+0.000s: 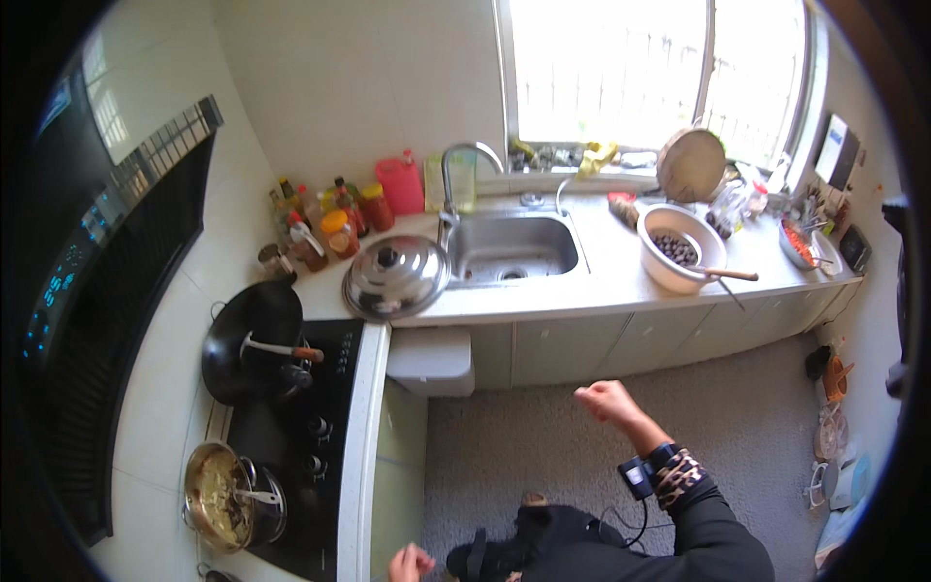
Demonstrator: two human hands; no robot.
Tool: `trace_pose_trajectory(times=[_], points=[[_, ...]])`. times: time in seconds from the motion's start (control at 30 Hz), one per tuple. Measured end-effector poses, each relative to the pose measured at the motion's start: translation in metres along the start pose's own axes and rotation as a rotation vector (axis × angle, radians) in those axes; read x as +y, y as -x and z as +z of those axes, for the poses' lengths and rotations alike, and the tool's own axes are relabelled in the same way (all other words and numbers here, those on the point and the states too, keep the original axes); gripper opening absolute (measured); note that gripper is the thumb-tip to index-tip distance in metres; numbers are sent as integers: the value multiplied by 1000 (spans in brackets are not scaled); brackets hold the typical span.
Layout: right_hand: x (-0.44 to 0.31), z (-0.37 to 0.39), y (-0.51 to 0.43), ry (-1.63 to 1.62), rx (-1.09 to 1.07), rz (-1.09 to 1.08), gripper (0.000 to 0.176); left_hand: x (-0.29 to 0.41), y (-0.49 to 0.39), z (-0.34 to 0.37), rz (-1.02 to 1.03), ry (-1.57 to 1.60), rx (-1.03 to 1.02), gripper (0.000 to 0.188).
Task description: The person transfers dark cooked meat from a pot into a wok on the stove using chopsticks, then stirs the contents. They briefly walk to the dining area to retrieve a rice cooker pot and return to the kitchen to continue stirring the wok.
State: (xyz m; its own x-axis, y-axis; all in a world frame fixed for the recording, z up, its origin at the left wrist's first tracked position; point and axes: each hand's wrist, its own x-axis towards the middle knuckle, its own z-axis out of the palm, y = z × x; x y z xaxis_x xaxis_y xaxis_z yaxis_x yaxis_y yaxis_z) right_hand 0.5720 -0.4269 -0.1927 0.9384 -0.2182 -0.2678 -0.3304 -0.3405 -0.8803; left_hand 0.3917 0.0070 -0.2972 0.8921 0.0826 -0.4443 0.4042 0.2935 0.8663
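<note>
My right hand (611,402) is raised over the grey floor, its fingers curled in and nothing visible in them. My left hand (410,563) shows at the bottom edge beside the stove-side cabinet, partly cut off by the frame, so its grip is unclear. To its left a steel pot (218,498) of pale food stands on the black gas hob (291,436), with a spoon (258,497) in it. Behind that pot, a black wok (251,342) sits tilted with a wooden-handled spatula (280,348) in it.
A domed steel lid (396,276) lies left of the sink (509,251), near jars and bottles (338,233). Right of the sink, a large basin (680,254) holds dark round items. A grey bin (430,360) hangs on the cabinet front. Household items (836,436) line the right wall.
</note>
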Motion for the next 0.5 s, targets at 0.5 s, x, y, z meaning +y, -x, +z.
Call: trace_pose_trajectory(times=[0.5], points=[[-92,-80,-126,-202,112,-66,25,73,-193,116,-1,-208,-185,36]])
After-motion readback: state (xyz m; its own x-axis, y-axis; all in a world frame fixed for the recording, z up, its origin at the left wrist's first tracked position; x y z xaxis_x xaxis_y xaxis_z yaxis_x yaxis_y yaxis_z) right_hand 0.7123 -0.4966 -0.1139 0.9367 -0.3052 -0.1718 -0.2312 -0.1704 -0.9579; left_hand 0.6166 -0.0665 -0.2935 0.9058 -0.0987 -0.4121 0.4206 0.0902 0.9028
